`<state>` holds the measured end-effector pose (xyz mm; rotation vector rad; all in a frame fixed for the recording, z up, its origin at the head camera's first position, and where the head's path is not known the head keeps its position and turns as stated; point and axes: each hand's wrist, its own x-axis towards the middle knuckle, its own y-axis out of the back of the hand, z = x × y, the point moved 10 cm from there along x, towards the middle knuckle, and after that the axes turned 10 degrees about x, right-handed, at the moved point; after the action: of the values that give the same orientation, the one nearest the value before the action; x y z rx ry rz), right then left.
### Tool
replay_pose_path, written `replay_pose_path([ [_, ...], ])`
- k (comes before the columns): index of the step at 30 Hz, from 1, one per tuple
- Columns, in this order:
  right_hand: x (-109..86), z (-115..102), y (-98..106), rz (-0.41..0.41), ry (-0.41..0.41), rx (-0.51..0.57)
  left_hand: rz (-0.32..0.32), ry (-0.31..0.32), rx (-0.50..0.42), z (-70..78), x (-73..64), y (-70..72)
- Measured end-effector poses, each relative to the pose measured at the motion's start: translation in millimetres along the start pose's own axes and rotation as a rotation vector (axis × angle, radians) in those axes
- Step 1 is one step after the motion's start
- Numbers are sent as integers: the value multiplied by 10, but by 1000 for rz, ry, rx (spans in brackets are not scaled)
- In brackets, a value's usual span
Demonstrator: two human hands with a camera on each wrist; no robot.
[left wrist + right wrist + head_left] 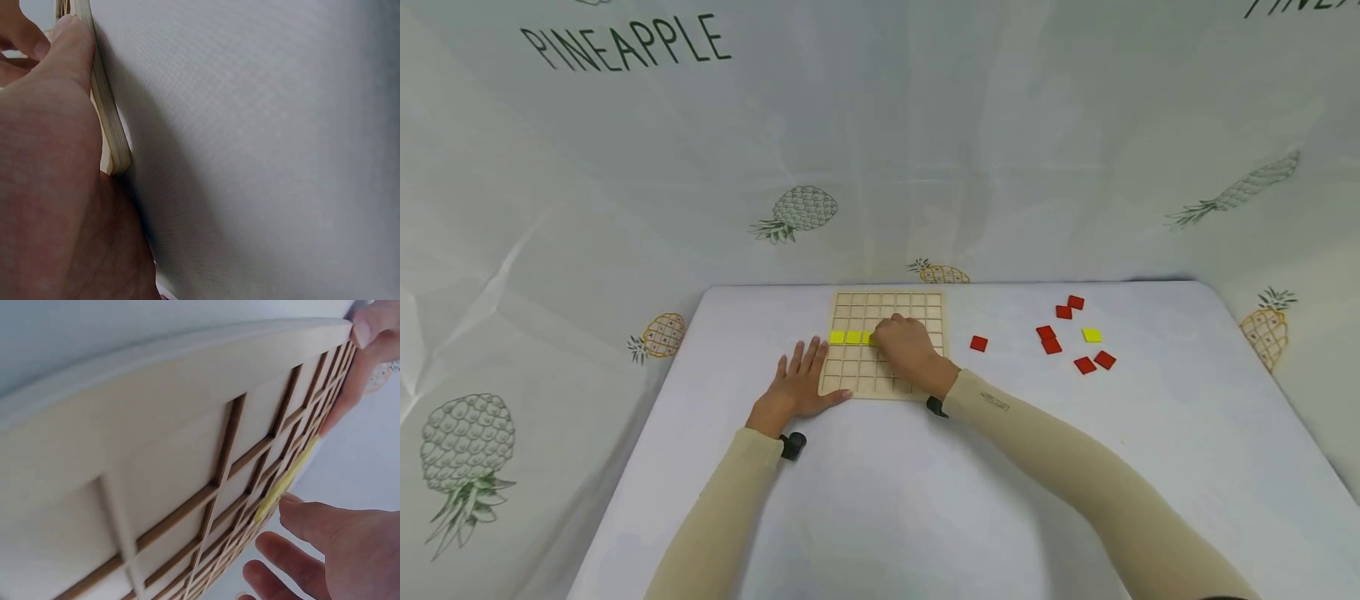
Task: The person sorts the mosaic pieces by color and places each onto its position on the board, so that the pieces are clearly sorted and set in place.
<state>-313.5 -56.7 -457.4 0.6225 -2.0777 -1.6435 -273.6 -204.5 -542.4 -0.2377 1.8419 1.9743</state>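
A light wooden grid board [850,367] lies on the table, its squares set off by grooves. In its middle row lie yellow tiles [853,337], side by side from the left edge. My left hand [797,387] rests flat at the board's left edge, fingers spread, the thumb on its near corner. In the left wrist view the thumb [69,56] touches the board's rim [109,119]. My right hand [910,346] is over the row with curled fingers, pinching a yellow tile there. The right wrist view shows its thumb [303,512] against the yellow strip [281,484]; the fingers partly hide the tile.
One red tile [979,343] lies just right of the board. Farther right are several scattered red tiles [1051,345] and a single yellow tile [1092,335]. Behind the white table [865,500] hangs a pineapple-print cloth [1037,167].
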Motion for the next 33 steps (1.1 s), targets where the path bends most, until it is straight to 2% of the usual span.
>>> replay_pose_path([
  [8, -237, 155, 144, 59, 1, 34, -9, 5, 8, -26, 26, -20],
  [18, -659, 451, 337, 159, 1, 84, -2, 11, 9, -33, 18, -10],
  [33, -1257, 1091, 527, 211, -132, 98, 0, -4, -26, 6, 5, -6],
])
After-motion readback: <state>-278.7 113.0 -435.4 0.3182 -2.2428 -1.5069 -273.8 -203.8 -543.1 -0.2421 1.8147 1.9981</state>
